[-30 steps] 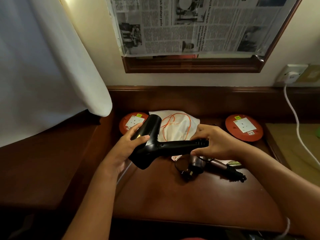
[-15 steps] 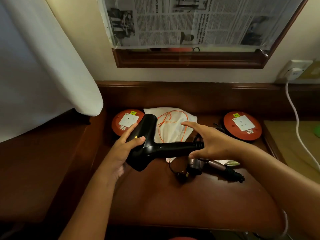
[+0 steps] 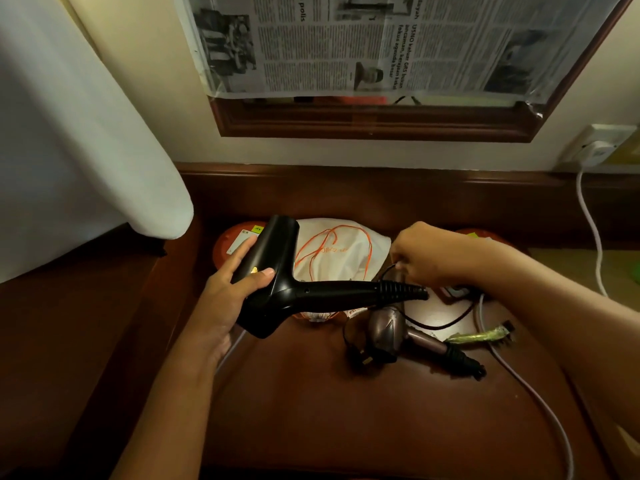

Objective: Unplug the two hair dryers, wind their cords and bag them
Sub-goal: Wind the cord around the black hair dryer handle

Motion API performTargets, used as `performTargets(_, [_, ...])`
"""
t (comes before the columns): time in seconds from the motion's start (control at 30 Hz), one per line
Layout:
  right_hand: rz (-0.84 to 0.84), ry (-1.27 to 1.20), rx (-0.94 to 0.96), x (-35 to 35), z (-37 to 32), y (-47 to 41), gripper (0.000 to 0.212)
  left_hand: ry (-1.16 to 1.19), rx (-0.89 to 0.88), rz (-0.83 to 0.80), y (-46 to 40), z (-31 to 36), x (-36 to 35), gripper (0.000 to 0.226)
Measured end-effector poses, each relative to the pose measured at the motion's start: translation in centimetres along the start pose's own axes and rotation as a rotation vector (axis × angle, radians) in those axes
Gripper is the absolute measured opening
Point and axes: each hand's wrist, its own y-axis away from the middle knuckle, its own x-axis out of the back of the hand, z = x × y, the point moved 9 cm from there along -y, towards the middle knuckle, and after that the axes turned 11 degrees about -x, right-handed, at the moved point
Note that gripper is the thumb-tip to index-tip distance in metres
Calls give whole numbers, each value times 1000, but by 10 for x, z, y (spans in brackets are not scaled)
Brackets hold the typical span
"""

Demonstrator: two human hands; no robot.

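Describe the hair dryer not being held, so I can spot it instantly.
On the dark wooden desk under the newspaper-covered mirror, look right of centre, below the right hand. The bronze hair dryer lies flat there, unlike the bigger black hair dryer held up.

I count two hair dryers, the black one (image 3: 311, 292) and the bronze one (image 3: 398, 332), one white drawstring bag (image 3: 341, 252), two round orange socket discs (image 3: 235, 244), and my two hands.

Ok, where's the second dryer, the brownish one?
The brownish dryer lies on the wooden desk, right of centre in the head view, just below the handle of the black dryer.
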Motion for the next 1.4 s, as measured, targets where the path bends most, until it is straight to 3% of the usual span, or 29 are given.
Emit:
performTargets(0.17, [-39,-167,15,-2,0,4,19,-45,-3,-45,3,1,-1,60])
performTargets(0.33, [35,-266,57,5,-14,17,16,-83,-35,-64,6,7,-4,60])
performTargets(0.57, [178,-418,-107,5,-17,49,23,8,-77,63,13,12,3,58])
performTargets(0.8, [85,-1034,-263,-28,-20,75,23,54,-112,157,22,13,12,58])
performTargets(0.97, [-23,-1540,-311,-59,-32,83,10,62,-145,213,30,19,17,56])
performTargets(1.13, [-92,-1675,-315,-72,-44,83,21,95,-148,268,37,20,20,58])
performTargets(1.4, [-222,-1689,-228,-96,-64,81,49,217,-94,318,42,16,27,58])
